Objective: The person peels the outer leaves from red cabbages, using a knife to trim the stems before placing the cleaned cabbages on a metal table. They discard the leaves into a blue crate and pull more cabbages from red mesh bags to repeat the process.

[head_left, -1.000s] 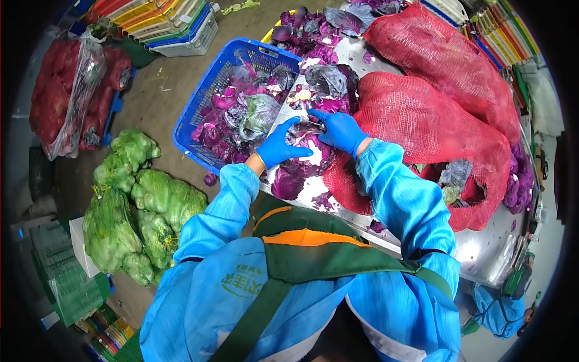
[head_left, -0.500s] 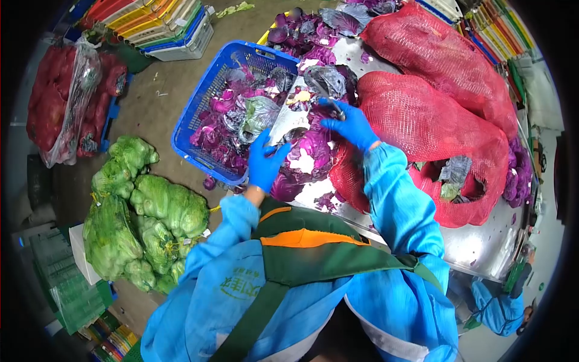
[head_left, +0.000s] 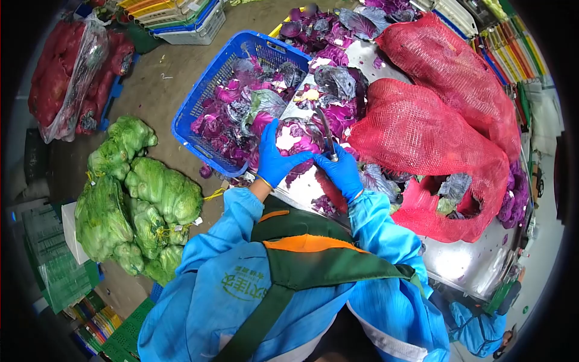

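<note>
My left hand (head_left: 277, 158), in a blue glove, lies at the near left side of a red cabbage (head_left: 309, 143) with a white patch. Its fingers point away from me and its thumb stretches right, nearly meeting the other hand. Closed round a knife (head_left: 326, 130), my gloved right hand (head_left: 341, 174) is at the near right side of that cabbage, the dark curved blade pointing up and away. Loose purple leaves (head_left: 338, 81) and trimmings lie around on the metal table (head_left: 461, 259). A blue basket (head_left: 190, 114) full of red cabbage leaves stands just left.
Red mesh sacks (head_left: 434, 136) cover the table's right side, the nearer one torn. Bagged green vegetables (head_left: 163, 190) lie on the floor at left. Stacked crates (head_left: 187, 21) stand at the back, wrapped red sacks (head_left: 78, 75) far left. Another person (head_left: 479, 329) is at lower right.
My right hand with the knife has come nearer to me and left, close to my left hand. The left hand has shifted slightly right, and its fingers are straighter. The view has shifted slightly.
</note>
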Demonstrator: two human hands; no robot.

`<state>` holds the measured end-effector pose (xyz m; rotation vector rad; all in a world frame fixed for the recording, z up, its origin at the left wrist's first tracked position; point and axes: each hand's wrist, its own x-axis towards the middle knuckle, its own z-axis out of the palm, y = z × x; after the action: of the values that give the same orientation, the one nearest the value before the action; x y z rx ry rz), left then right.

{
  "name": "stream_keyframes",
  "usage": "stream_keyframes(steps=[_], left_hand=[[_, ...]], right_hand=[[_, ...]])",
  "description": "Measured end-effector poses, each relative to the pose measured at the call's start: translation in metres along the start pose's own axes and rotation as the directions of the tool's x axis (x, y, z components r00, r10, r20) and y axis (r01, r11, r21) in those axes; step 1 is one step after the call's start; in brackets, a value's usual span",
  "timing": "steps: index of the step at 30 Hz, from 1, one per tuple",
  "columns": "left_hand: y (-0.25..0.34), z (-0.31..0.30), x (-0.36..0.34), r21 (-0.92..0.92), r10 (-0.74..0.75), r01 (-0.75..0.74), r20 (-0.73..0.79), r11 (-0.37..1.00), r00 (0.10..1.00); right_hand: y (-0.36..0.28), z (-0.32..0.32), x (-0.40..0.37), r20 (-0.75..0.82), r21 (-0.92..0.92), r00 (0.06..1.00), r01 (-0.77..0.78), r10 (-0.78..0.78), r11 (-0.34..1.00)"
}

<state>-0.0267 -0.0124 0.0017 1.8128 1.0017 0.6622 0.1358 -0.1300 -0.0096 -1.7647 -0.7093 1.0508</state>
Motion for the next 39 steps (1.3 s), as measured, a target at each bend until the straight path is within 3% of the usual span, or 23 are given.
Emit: stream_keyframes(steps=[1,3,4,5,9,11,12,15,17,18,19,21,22,23,25,26,28,29,30,32,33,36,39], left_hand=[[0.0,0.001,0.003,0.048,0.022,-0.021,-0.018,0.999,1.0],[0.001,0.003,0.002,0.037,0.037,-0.037,-0.012,0.999,0.999],[0.005,0.003,0.001,0.128,0.109,-0.111,0.023,0.985,0.994],[0.008,0.002,0.0,0.215,0.177,-0.187,0.067,0.959,0.982],[0.012,-0.005,0.008,0.138,0.146,-0.165,0.136,0.977,0.98],[0.01,-0.003,0.015,0.133,0.175,-0.192,0.13,0.972,0.976],[0.011,-0.001,0.018,0.126,0.204,-0.219,0.127,0.967,0.971],[0.015,0.001,0.032,0.123,0.24,-0.263,0.175,0.957,0.955],[0.008,-0.012,0.03,0.108,0.355,-0.4,0.296,0.91,0.887],[0.007,-0.018,0.029,0.011,0.396,-0.424,0.335,0.905,0.855],[-0.001,-0.015,0.026,-0.064,0.427,-0.429,0.306,0.901,0.851],[0.005,-0.017,0.016,0.038,0.349,-0.357,0.138,0.933,0.927],[0.003,-0.017,0.01,0.04,0.204,-0.207,0.07,0.977,0.976],[-0.006,-0.013,0.005,0.039,0.206,-0.209,0.068,0.977,0.976],[-0.029,-0.001,-0.001,-0.319,-0.139,0.164,0.1,0.933,0.985],[-0.035,0.005,-0.005,-0.343,-0.089,0.104,0.058,0.934,0.994],[-0.026,0.003,-0.004,-0.305,-0.077,0.091,0.058,0.948,0.995],[-0.021,0.002,-0.002,-0.265,-0.054,0.068,0.063,0.962,0.997],[-0.02,0.002,-0.001,-0.256,-0.014,0.029,0.057,0.966,0.998],[-0.02,0.0,0.003,-0.247,-0.01,0.028,0.072,0.969,0.997],[-0.02,-0.001,0.004,-0.234,-0.008,0.03,0.091,0.972,0.996],[-0.008,-0.007,0.005,-0.083,0.017,-0.007,0.123,0.997,0.992],[-0.012,-0.001,0.003,-0.136,0.061,-0.053,0.06,0.989,0.996]], right_hand=[[0.003,0.0,0.002,0.002,0.001,1.0,-0.001,0.001,1.0],[-0.031,-0.004,0.001,-0.066,-0.126,0.959,0.266,-0.275,0.956],[-0.048,-0.009,-0.001,0.013,-0.274,0.993,0.114,-0.115,0.955],[-0.042,-0.012,0.005,0.012,-0.271,0.993,0.113,-0.114,0.956],[-0.032,-0.016,0.018,0.074,-0.258,0.983,0.18,-0.166,0.949],[-0.029,-0.01,0.024,-0.039,-0.497,0.958,0.227,-0.283,0.838],[-0.028,-0.011,0.028,-0.043,-0.498,0.959,0.223,-0.281,0.838],[-0.01,-0.024,0.044,-0.141,-0.459,0.977,0.079,-0.16,0.885],[0.035,-0.046,0.066,-0.18,-0.371,0.983,-0.106,0.04,0.922],[0.068,-0.044,0.074,-0.248,-0.525,0.952,0.025,-0.18,0.851],[0.059,-0.046,0.076,-0.242,-0.524,0.952,0.035,-0.188,0.851],[0.044,-0.049,0.063,-0.119,-0.167,0.984,-0.152,0.133,0.974],[0.05,-0.054,0.066,-0.051,-0.158,0.975,-0.224,0.219,0.962],[0.039,-0.053,0.055,-0.051,-0.16,0.975,-0.222,0.216,0.962],[-0.015,-0.05,0.022,-0.199,-0.627,0.953,0.057,-0.23,0.777],[-0.034,-0.048,0.014,-0.189,-0.632,0.955,0.06,-0.228,0.773],[-0.06,-0.043,0.002,-0.026,-0.609,0.93,0.276,-0.366,0.744],[-0.064,-0.041,0.001,-0.02,-0.611,0.931,0.277,-0.364,0.742],[-0.068,-0.04,0.002,0.122,-0.555,0.907,0.399,-0.403,0.73],[-0.065,-0.037,0.012,0.319,-0.458,0.78,0.625,-0.539,0.632],[-0.06,-0.035,0.019,0.323,-0.455,0.778,0.627,-0.539,0.632],[-0.061,-0.026,0.031,0.376,-0.65,0.895,0.439,-0.24,0.62],[-0.049,-0.016,0.039,0.33,-0.686,0.883,0.467,-0.334,0.557]])
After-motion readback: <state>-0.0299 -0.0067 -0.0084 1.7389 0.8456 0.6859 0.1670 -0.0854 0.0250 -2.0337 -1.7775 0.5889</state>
